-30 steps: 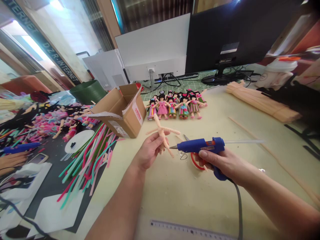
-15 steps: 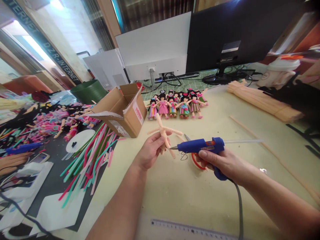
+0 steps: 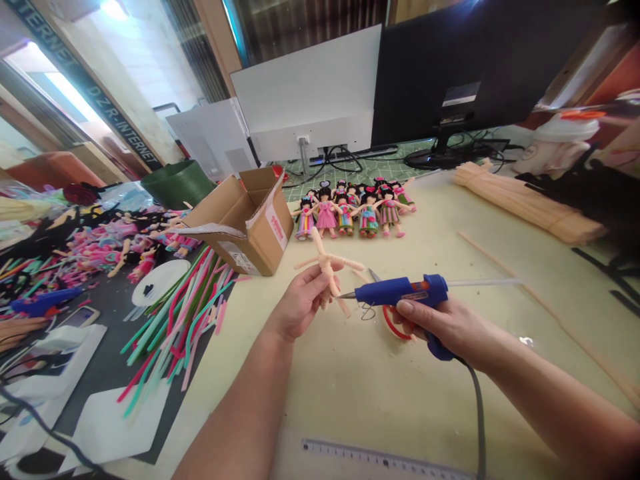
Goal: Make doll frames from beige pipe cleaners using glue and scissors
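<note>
My left hand (image 3: 305, 298) pinches a beige pipe-cleaner doll body (image 3: 326, 262) by its middle, its arms spread sideways and its head end up. My right hand (image 3: 440, 325) is wrapped round a blue hot glue gun (image 3: 400, 291) with a clear glue stick (image 3: 485, 283) out of its back. The gun's nozzle points left, at or very close to the doll body's lower part; whether they touch I cannot tell. Beneath and behind the gun lie red-handled scissors (image 3: 395, 327), partly hidden.
Finished dolls (image 3: 345, 210) stand beyond my hands, beside an open cardboard box (image 3: 260, 237). Coloured pipe cleaners (image 3: 175, 320) lie left. A beige bundle (image 3: 530, 200) is at the right, a ruler (image 3: 380, 460) in front. Another person's hand (image 3: 23, 333) shows at the far left.
Almost nothing differs; both my hands keep their places with the doll body and glue gun. At the far left, the other person's hand and blue glue gun have shifted slightly.
</note>
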The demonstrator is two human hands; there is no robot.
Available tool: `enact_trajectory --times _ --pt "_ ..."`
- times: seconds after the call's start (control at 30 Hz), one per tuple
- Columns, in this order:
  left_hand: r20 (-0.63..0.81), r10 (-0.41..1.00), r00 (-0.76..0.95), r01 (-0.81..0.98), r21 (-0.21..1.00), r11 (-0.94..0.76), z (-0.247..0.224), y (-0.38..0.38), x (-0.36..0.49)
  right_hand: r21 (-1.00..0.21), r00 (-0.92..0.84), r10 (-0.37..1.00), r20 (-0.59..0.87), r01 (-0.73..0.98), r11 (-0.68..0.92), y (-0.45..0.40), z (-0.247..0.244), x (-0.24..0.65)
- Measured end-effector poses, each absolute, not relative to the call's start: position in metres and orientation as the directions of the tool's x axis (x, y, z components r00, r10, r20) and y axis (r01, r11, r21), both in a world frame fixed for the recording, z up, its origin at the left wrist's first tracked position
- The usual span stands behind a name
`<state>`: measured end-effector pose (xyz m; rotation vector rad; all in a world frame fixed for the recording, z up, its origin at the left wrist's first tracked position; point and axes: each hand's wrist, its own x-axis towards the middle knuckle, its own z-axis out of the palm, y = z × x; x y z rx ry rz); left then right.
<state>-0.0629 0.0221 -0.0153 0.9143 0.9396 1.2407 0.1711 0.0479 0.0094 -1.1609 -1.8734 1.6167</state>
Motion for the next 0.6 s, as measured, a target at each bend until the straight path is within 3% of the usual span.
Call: enact_trajectory --times 0.6 --pt "-0.057 0.994 0.095 -0.378 0.922 0.089 -0.0178 0.0229 -0.0636 -0.931 -0.557 0.796 -0.236 0.364 -0.021 0.0465 0.0165 0.1710"
